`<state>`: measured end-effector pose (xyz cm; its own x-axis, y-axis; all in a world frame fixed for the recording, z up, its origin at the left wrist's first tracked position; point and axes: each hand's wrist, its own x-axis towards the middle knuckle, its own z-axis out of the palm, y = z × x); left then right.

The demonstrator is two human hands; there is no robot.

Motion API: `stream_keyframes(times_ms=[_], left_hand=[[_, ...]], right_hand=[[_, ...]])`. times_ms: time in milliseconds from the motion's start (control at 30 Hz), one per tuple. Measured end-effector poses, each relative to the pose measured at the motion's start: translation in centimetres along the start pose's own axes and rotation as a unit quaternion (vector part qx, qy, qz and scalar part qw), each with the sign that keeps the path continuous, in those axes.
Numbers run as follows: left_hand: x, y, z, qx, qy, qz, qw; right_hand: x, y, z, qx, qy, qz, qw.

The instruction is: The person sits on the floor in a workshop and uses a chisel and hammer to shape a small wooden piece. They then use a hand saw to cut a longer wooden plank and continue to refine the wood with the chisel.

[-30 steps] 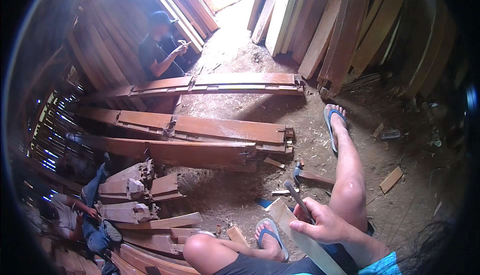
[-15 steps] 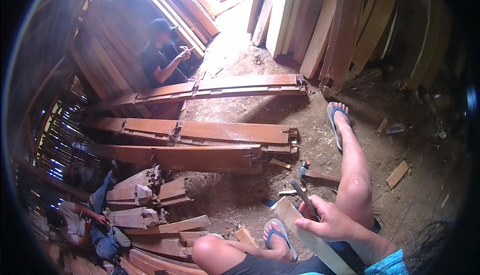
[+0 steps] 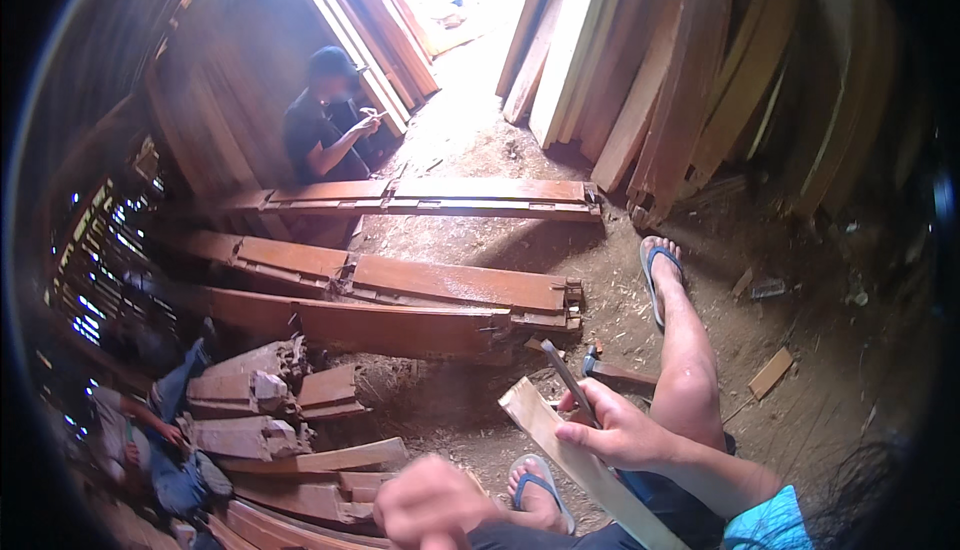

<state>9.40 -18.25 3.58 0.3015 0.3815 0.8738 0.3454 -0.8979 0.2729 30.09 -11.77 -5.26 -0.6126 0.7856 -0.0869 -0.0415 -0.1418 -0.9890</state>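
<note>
My right hand (image 3: 628, 430) is closed around a narrow, flat metal tool (image 3: 568, 378) that looks like a chisel, its end pointing up and away. Beside it a pale wooden strip (image 3: 565, 442) slants across my lap, my right thumb against its edge. My left hand (image 3: 435, 500) is blurred at the lower edge, in front of my left knee; its fingers are smeared and I see nothing clearly in it. Beyond my right hand a hammer (image 3: 615, 371) lies on the ground, its handle partly behind my leg.
Long reddish-brown beams (image 3: 460, 280) lie across the ground ahead. Broken timber pieces (image 3: 245, 390) are piled at the left, with a person (image 3: 175, 450) beside them. Another person (image 3: 330, 125) sits at the far left. Planks (image 3: 640, 70) lean at the far right. An offcut (image 3: 771, 373) lies rightward.
My left hand has come into view at the lower edge. My right hand, the metal tool and the strip sit slightly further left and higher; the whole view has shifted a little.
</note>
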Motion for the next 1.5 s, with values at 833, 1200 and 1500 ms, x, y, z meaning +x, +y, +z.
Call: stream_keyframes(times_ms=[833,1200,1500], left_hand=[[-9.0,-5.7,0.5,-0.515,0.422,-0.543,0.511],[-9.3,-6.2,1.5,-0.542,0.409,-0.531,0.507],[-8.2,-5.7,2.3,-0.323,0.418,-0.677,0.512]], right_hand=[[10.2,-4.4,3.4,-0.311,-0.168,-0.114,0.928],[10.8,-5.7,4.1,-0.259,-0.217,-0.143,0.93],[12.0,-2.1,3.9,-0.221,-0.213,-0.135,0.942]])
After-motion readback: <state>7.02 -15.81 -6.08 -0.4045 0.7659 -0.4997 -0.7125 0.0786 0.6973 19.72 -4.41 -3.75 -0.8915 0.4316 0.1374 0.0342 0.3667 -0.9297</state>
